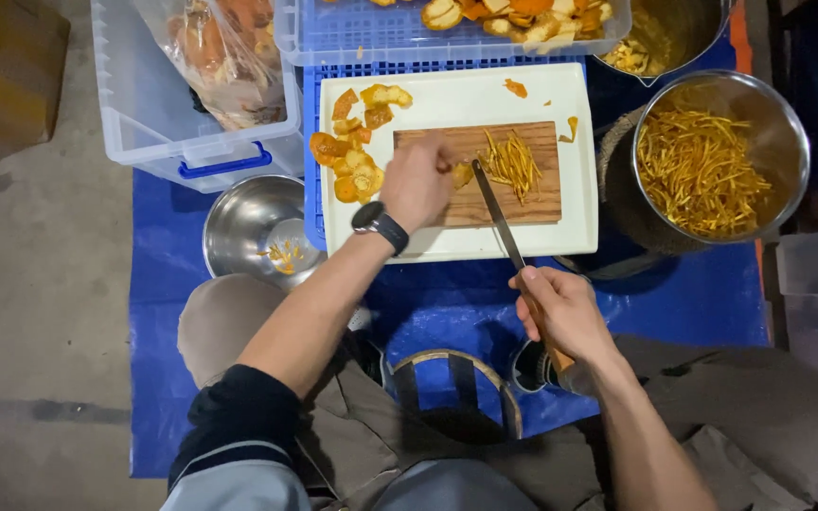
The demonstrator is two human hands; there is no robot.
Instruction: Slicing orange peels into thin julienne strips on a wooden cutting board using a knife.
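My left hand [417, 180] presses a piece of orange peel [463, 174] onto the wooden cutting board [542, 203], fingers curled on it. A dark watch sits on that wrist. My right hand [560, 312] grips the wooden handle of a long knife [496, 213], whose blade tip rests on the board just right of the peel. A small heap of thin peel strips [513, 163] lies on the board. The board rests on a white tray [447, 99]. Uncut peel pieces [357, 151] are piled at the tray's left end.
A steel bowl full of peel strips [702, 170] stands at the right. A smaller steel bowl [253, 222] with a few scraps sits at the left. A clear bin [153, 104] with a bag, a blue crate [371, 28] of peel and a pot [665, 38] stand behind. Blue tarp [712, 293] covers the floor.
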